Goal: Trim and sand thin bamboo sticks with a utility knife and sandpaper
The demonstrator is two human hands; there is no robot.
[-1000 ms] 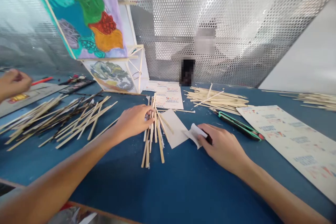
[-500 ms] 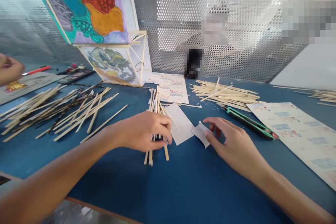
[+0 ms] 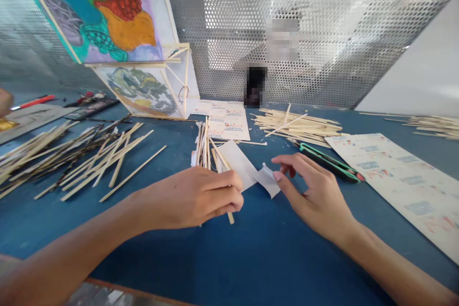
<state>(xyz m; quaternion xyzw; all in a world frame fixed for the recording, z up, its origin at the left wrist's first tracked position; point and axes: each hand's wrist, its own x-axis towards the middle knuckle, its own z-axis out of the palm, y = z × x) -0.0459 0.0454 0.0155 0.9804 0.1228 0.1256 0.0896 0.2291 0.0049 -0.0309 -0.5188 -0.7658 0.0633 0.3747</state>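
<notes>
We see a bare left hand with a small dark mark, a bare right hand, and slim, bare forearms.

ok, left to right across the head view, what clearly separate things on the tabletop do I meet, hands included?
Red pen-like tool → lone stick → left hand → small curled sheet → right hand → sticks at the right edge.
</notes>
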